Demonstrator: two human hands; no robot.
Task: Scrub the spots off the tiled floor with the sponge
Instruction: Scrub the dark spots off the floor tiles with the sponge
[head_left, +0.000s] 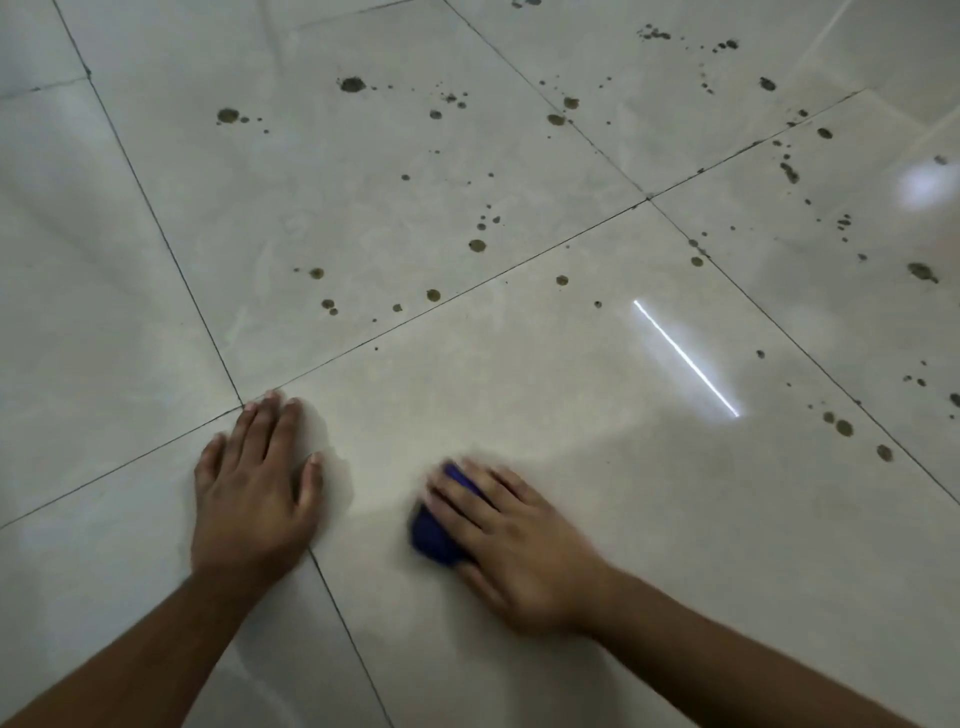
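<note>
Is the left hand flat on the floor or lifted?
Flat: the left hand lies palm down on the tiled floor, fingers spread.

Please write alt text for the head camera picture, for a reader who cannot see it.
A person's right hand presses a blue sponge on a pale tiled floor, while the left hand rests flat on the tiles. Many dark spots lie farther ahead and to the right.
</note>
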